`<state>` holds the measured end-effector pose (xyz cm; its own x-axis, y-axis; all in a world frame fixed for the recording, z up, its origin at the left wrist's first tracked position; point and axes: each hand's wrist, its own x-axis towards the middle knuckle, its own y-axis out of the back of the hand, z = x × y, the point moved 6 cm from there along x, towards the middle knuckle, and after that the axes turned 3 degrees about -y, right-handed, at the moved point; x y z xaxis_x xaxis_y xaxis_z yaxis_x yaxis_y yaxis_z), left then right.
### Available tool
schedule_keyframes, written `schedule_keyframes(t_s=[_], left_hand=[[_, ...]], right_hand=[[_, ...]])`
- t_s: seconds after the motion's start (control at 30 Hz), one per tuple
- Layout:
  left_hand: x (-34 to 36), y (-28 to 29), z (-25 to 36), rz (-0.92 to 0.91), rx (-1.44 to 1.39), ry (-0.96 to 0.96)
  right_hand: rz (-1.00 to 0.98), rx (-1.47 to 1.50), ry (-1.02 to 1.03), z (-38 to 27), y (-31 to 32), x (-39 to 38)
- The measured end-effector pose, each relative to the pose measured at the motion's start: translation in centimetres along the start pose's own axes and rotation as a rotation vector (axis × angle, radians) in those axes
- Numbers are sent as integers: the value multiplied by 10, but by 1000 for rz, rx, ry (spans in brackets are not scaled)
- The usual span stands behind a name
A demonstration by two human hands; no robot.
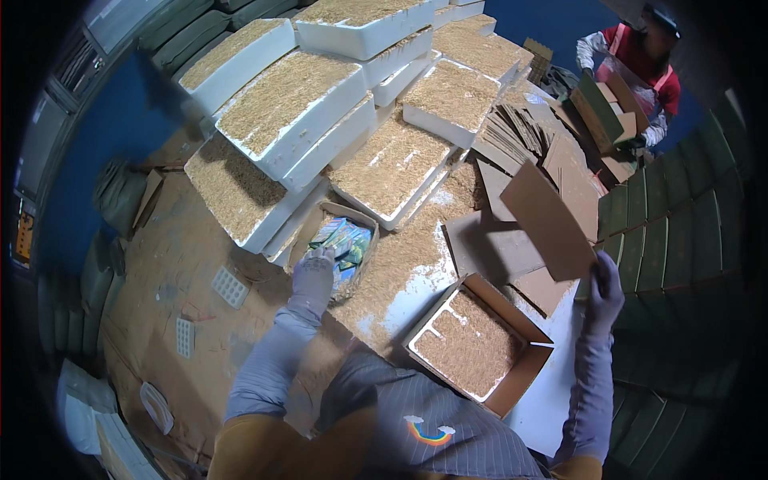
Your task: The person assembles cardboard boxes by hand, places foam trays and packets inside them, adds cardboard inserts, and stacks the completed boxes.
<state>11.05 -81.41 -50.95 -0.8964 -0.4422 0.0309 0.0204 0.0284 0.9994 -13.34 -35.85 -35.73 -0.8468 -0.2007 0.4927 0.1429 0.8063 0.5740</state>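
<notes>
My gloved left hand (pixel 314 274) reaches into a small carton (pixel 367 274) of blue and green packets (pixel 346 240). Its fingers bend down onto the packets, and the fingertips are too indistinct to show whether one is gripped. My gloved right hand (pixel 606 290) is closed on the lower right corner of a flat brown cardboard sheet (pixel 548 220), which is held up at a tilt. Below that sheet, an open cardboard box (pixel 524 320) stands in front of me. Inside it sits a white foam tray filled with straw-coloured shreds (pixel 472 340).
Stacked white foam trays (pixel 320 164) of similar shreds cover the far table. Loose cardboard sheets (pixel 512 132) lie right of them. Green cartons (pixel 668 212) form a wall at right. A co-worker (pixel 640 72) holds an open carton (pixel 612 112) at far right. Two white cell trays (pixel 230 288) lie at left.
</notes>
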Motion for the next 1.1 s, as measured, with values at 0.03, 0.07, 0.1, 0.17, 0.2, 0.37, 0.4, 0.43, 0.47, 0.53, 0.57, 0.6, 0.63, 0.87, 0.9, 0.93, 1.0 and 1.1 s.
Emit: schedule_keyframes(t_s=[0.03, 0.07, 0.1, 0.17, 0.2, 0.37, 0.4, 0.43, 0.47, 0.53, 0.57, 0.6, 0.63, 0.87, 0.9, 0.93, 1.0, 1.1], left_hand=[[-3, 3, -2, 3, -4, -16], [-3, 9, -5, -7, -118, 33], [-4, 17, -5, -22, -231, 86], [-7, 39, -1, 40, -415, 105], [-7, 53, 3, 123, -464, 94], [-28, 150, 112, 623, -270, -521], [-39, 148, 145, 583, -323, -649], [-52, 144, 179, 546, -373, -782], [-63, 123, 213, 415, -251, -921], [-80, 57, 258, -320, -36, -938], [-90, 42, 266, -311, -39, -972], [-95, 13, 262, -387, 35, -905], [-95, -6, 257, -463, 110, -837], [-15, 53, 171, -447, -1242, -331], [-14, 17, 164, -700, -1300, -242], [-25, -23, 155, -744, -1128, -385], [-48, -30, 194, -1048, -1021, -486], [-68, -50, 223, -902, -975, -361]], right_hand=[[27, 210, -178, 16, 21, -25], [72, 213, -288, 15, 41, -49], [103, 206, -319, 11, 55, -71], [149, 136, -319, 2, 72, -121], [155, 85, -224, -16, 70, -140], [-781, -386, 269, -86, 0, -189], [-901, -431, 268, -79, -12, -204], [-1019, -492, 316, -71, -26, -218], [-1041, -466, 297, -61, -36, -229], [-1392, -596, 181, -57, -57, -242], [-1475, -563, 154, -41, -66, -258], [-1411, -540, 178, -33, -67, -265], [-1348, -516, 200, -29, -64, -270], [-68, 632, -999, 62, 43, -270], [-79, 1003, -1351, 56, 15, -286], [-391, 730, -1125, 52, 1, -287], [-447, 736, -1069, 47, -32, -284], [-125, 980, -1145, 58, -67, -291]])
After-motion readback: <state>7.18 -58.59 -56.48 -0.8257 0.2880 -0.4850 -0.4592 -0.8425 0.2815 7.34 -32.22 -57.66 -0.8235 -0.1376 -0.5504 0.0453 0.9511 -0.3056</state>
